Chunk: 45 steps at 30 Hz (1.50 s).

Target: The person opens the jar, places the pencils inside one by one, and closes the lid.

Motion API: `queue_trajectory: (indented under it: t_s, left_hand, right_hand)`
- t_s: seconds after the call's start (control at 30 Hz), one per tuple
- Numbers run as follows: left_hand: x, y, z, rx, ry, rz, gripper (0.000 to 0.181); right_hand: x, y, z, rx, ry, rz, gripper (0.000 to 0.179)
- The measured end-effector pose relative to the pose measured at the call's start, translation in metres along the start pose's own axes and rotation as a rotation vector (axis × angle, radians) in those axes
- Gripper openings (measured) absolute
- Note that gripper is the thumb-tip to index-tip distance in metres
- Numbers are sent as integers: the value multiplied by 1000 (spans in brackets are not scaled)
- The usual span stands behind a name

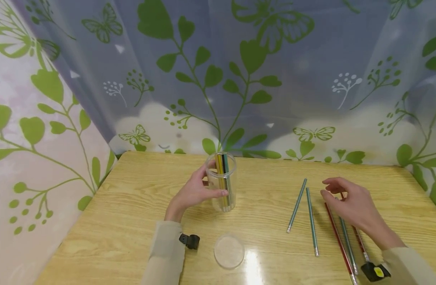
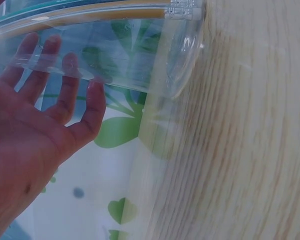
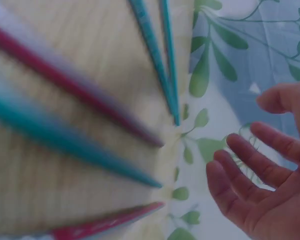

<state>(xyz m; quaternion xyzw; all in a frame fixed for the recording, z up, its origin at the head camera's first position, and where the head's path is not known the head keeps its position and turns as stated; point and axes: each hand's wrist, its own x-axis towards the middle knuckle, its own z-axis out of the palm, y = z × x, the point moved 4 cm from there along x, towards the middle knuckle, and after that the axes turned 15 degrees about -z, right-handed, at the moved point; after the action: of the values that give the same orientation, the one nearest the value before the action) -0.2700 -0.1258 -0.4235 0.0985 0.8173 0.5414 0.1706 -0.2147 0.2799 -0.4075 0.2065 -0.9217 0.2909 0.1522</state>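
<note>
A clear cylindrical jar (image 1: 233, 190) stands on the table with several pencils (image 1: 223, 170) upright inside, yellow, black and teal among them. My left hand (image 1: 193, 190) grips it from the left side, thumb in front and fingers behind. In the left wrist view those fingers curve around the clear wall (image 2: 130, 60), near pencils with white eraser ends (image 2: 182, 12). Over on the right, my right hand (image 1: 355, 204) hovers above a dark red pencil (image 1: 337, 233) and a teal pencil (image 1: 347, 241), holding nothing. Its fingers (image 3: 252, 160) are loosely bent and apart. A patterned red pencil (image 1: 360, 241) lies partly under that hand.
Two teal pencils, one slanted (image 1: 297, 206) and one straighter (image 1: 312, 221), lie between the jar and my right hand. A clear round lid (image 1: 229, 251) lies flat in front of the jar. Behind the wooden table (image 1: 132, 206) hangs a leaf-patterned curtain (image 1: 303, 79).
</note>
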Motion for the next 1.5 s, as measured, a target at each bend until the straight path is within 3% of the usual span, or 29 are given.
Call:
queue_trajectory:
  t_s: [0.3,0.83,1.07,1.23,1.5]
  left_hand:
    - [-1,1,0,-5,1,-14,90]
    - [1,-1,1,-28,-13,-29,92]
    - [0,0,1,-35,-17,-26,91]
    - [-1,-1,0,-33,-14,-26,92]
    - [-2,3,1,-31,-16,-13,94]
  right_hand:
    - [-19,34,4,-46,-152,108,39]
    - [-30,62,-3,-133,-280,127,36]
    - [-28,62,-4,-124,-284,148,39]
    - [-27,61,-7,-90,-290,215,51]
    - [-29,57,-20,-56,-235,280,62]
